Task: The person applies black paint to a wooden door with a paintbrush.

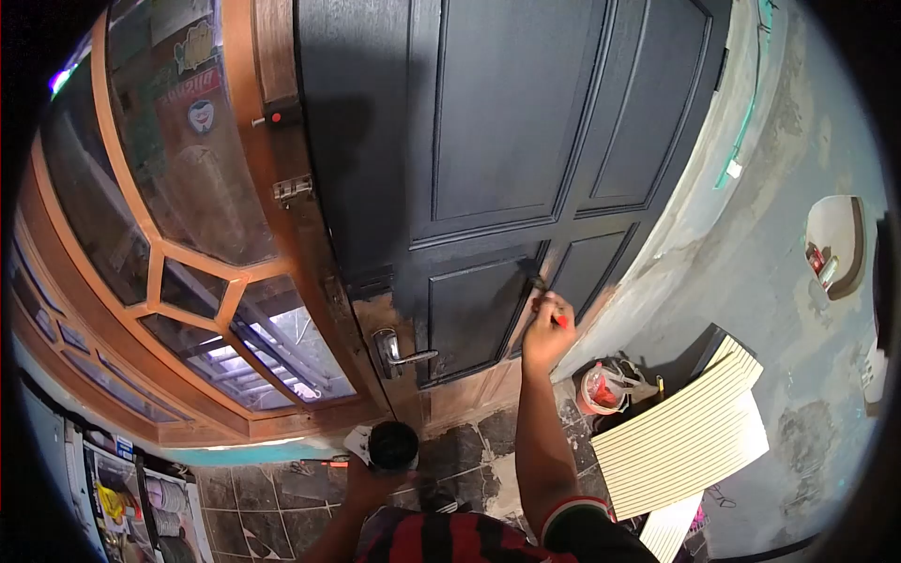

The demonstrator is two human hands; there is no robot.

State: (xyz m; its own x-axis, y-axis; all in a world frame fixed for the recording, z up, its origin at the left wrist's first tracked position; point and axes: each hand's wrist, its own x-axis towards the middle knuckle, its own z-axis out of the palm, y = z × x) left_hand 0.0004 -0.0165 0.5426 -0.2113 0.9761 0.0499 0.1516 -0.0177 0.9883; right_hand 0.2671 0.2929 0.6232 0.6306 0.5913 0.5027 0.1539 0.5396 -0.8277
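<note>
My right hand (547,336) is closed around a paintbrush (535,276), and a bit of red shows at the hand. The dark bristles meet the lower part of a wooden door (507,113), beside the lower middle panel. Most of the door is dark grey; bare brown wood shows along the bottom, around the metal door handle (389,355) and beside the brush. Low in front of me, my left hand (368,486) grips a small paint can (393,446) with a dark inside. Its fingers are partly hidden by the can.
Left of the door is an orange-brown wooden window frame (155,249) with glass panes. A bucket (602,388) stands on the tiled floor near ribbed cream panels (680,436). A grey wall (779,319) with a niche is on the right. A shelf (141,497) with goods is lower left.
</note>
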